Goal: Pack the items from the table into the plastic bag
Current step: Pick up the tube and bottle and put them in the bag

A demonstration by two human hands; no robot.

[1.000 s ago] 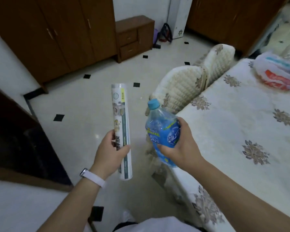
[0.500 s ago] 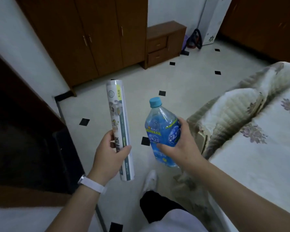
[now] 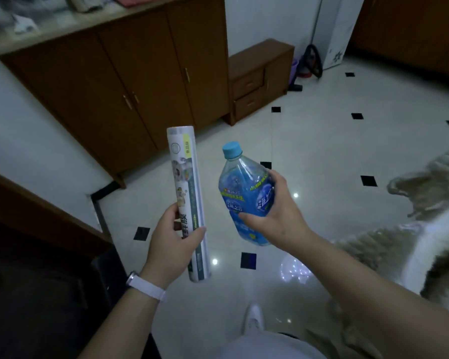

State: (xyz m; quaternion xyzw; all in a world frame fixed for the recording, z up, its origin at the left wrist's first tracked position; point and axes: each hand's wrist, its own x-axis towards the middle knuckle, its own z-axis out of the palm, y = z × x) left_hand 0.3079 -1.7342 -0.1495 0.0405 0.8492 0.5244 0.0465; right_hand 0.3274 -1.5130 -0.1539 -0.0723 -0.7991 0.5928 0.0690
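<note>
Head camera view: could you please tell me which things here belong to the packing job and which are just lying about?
Part of the job:
- roll, held upright in the left hand
- bottle with blue cap, held in the right hand

Just lying about:
- cupboard
- small drawer chest
- chair cushion
- floor

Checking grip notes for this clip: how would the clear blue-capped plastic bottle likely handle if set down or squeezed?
The clear blue-capped plastic bottle, held in the right hand, looks filled with blue liquid, so probably fairly heavy. Its thin, glossy walls may flex and feel slippery. Being round, it would likely roll if laid flat.
</note>
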